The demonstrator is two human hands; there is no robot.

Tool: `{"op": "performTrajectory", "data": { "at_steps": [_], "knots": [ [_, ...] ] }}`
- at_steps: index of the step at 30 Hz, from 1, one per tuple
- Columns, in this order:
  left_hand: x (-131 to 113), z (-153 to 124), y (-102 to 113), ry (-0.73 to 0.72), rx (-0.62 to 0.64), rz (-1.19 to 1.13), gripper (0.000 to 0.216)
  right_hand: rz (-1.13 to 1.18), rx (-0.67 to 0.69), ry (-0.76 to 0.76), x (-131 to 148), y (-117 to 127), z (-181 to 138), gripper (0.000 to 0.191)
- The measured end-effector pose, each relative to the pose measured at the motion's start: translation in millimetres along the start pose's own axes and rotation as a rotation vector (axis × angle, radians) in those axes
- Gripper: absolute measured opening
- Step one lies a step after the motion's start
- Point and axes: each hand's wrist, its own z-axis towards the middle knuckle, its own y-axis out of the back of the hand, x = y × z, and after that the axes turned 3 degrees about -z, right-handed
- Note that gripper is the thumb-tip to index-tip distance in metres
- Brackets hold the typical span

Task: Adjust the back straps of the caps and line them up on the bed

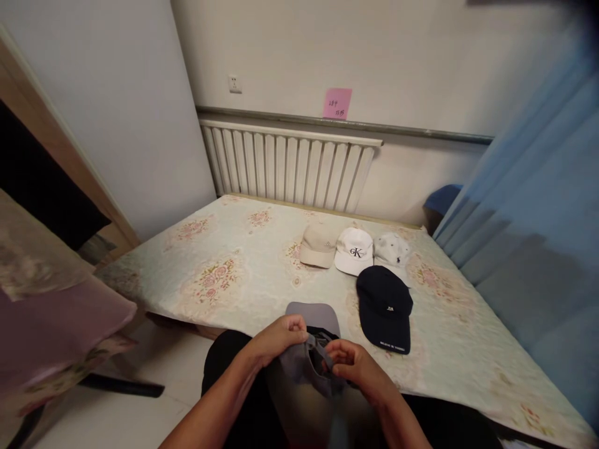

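Note:
I hold a grey cap (311, 318) at the near edge of the mattress (234, 268), its brim pointing away from me. My left hand (279, 338) is closed on the back rim of the cap. My right hand (353, 363) pinches the strap at the cap's back opening. Just to the right lies a dark navy cap (385, 305). Behind it sit a beige cap (319, 244), a white cap with a black logo (354, 251) and a white spotted cap (393, 249) in a row.
A white radiator (287, 163) runs along the far wall, with a pink note (337, 103) and a socket (234, 83) above it. A blue curtain (538, 243) hangs on the right. Pink bedding (51, 324) and a wooden frame (70, 156) stand at the left.

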Motion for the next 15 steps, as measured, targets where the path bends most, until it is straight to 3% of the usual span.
{"op": "performTrajectory", "data": {
  "at_steps": [4, 6, 11, 15],
  "knots": [
    [4, 0, 4, -0.006, 0.016, -0.034, 0.024, -0.177, -0.035, -0.023, -1, -3, 0, 0.017],
    [5, -1, 5, -0.003, 0.027, -0.031, 0.025, -0.146, -0.017, -0.035, 0, -2, 0, 0.01],
    [6, -1, 6, 0.005, 0.031, -0.047, 0.027, 0.121, -0.04, 0.016, 2, 4, 3, 0.026],
    [9, 1, 7, 0.009, 0.03, -0.066, 0.028, 0.107, -0.051, 0.012, -3, 9, 6, 0.03]
  ]
}}
